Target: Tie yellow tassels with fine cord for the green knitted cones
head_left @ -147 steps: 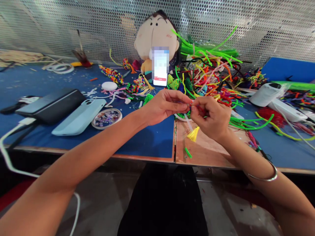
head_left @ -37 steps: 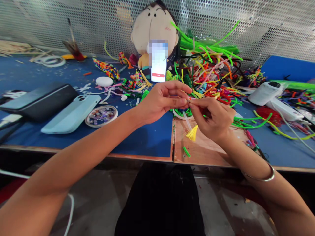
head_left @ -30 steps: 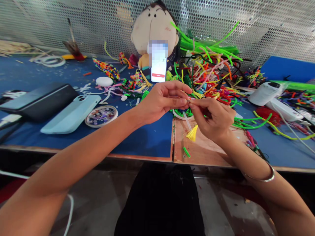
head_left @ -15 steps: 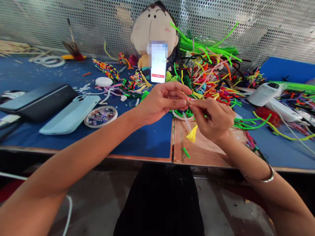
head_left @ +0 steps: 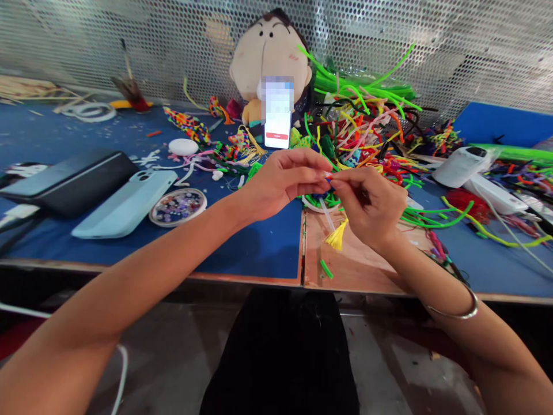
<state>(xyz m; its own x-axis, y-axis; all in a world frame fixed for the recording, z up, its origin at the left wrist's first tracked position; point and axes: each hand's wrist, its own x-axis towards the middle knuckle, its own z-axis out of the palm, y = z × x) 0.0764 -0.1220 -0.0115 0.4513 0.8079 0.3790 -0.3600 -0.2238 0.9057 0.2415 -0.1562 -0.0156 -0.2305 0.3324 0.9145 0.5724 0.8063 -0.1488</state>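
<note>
Close to the bench's front edge (head_left: 259, 275), my left hand (head_left: 283, 181) and right hand (head_left: 371, 207) meet fingertip to fingertip, both pinched on a small craft piece (head_left: 330, 183) with a yellow tassel (head_left: 337, 237) dangling below. It looks light, soft and easily bent, so I judge the stiffer top end the place to grip. Since half a second ago, my hands have closed slightly. Farther back, the pipe cleaner pile (head_left: 367, 132) sits by the plush doll (head_left: 268, 57).

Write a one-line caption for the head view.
Both hands, left and right, pinch a small craft piece with a yellow tassel above the cluttered table.
</note>
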